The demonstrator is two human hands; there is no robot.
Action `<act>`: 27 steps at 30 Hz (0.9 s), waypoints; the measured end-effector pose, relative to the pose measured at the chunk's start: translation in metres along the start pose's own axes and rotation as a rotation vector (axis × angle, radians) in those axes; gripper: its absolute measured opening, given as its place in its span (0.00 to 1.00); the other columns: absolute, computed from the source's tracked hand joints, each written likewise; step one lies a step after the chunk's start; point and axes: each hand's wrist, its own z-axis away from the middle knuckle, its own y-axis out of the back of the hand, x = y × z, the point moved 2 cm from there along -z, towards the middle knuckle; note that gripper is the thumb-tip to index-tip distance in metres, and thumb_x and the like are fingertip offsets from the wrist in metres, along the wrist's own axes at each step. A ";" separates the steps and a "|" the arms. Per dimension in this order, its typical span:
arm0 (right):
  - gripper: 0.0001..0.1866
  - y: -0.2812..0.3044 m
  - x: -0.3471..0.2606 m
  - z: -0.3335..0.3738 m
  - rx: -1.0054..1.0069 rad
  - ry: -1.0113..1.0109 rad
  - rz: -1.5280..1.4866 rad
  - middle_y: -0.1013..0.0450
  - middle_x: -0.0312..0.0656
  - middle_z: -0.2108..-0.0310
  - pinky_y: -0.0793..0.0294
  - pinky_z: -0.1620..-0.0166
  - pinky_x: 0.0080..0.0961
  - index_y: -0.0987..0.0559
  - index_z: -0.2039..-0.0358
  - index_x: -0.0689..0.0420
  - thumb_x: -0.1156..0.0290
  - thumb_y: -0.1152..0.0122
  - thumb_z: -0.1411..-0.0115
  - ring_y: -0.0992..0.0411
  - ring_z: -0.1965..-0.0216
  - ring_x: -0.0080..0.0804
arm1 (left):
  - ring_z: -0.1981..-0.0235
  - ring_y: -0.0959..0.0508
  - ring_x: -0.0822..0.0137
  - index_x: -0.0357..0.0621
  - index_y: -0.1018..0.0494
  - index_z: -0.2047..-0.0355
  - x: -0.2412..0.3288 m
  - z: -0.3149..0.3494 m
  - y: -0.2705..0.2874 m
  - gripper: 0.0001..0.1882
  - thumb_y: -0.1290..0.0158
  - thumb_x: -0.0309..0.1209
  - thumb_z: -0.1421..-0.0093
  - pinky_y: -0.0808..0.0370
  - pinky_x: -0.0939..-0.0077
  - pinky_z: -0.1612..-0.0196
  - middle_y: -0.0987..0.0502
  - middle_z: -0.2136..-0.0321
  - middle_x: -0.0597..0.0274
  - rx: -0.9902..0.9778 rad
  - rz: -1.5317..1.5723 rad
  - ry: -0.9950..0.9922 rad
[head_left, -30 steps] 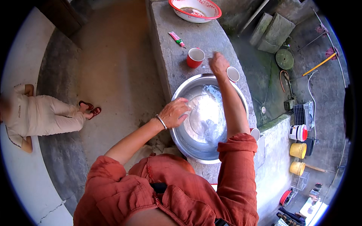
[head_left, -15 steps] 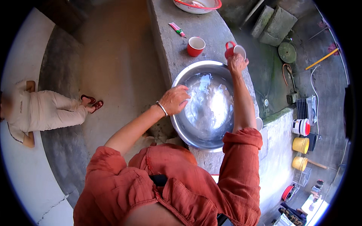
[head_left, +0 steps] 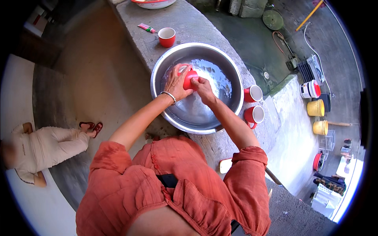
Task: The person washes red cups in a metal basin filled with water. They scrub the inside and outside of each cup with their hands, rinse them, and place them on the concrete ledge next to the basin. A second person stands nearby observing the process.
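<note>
Together, left hand (head_left: 176,84) and right hand (head_left: 204,91) grip the red mug (head_left: 190,80) between them; both half-curled.

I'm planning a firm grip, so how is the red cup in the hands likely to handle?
The red cup is probably slippery: it looks glossy, held over what looks like water in the basin. It seems stiff, showing no dent between left hand and right hand. Its rounded side might roll.
</note>
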 end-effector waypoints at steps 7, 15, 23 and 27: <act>0.24 0.009 -0.001 0.035 0.207 0.380 1.277 0.32 0.52 0.62 0.33 0.58 0.44 0.29 0.64 0.63 0.56 0.37 0.53 0.35 0.55 0.50 | 0.46 0.41 0.51 0.53 0.41 0.47 -0.016 -0.009 -0.047 0.42 0.35 0.32 0.64 0.37 0.57 0.46 0.41 0.48 0.59 -0.191 -0.188 0.065; 0.11 0.065 0.021 0.019 -0.384 0.226 1.320 0.29 0.60 0.68 0.32 0.55 0.42 0.26 0.69 0.63 0.76 0.47 0.56 0.30 0.62 0.55 | 0.46 0.40 0.50 0.55 0.43 0.45 -0.016 -0.011 -0.045 0.45 0.34 0.30 0.66 0.36 0.53 0.47 0.43 0.46 0.60 -0.247 -0.249 0.121; 0.23 0.022 -0.005 0.010 0.292 -0.229 -0.036 0.30 0.43 0.71 0.34 0.71 0.21 0.29 0.57 0.65 0.80 0.52 0.57 0.32 0.73 0.30 | 0.51 0.35 0.39 0.61 0.45 0.44 -0.033 -0.005 -0.059 0.47 0.34 0.29 0.65 0.34 0.58 0.47 0.50 0.44 0.51 -0.276 -0.048 0.138; 0.19 0.035 0.027 -0.013 0.179 0.087 0.516 0.28 0.41 0.75 0.33 0.74 0.24 0.25 0.61 0.65 0.81 0.52 0.57 0.31 0.77 0.28 | 0.50 0.34 0.43 0.58 0.45 0.45 -0.031 -0.004 -0.050 0.48 0.33 0.30 0.68 0.34 0.59 0.47 0.48 0.45 0.51 -0.268 0.006 0.125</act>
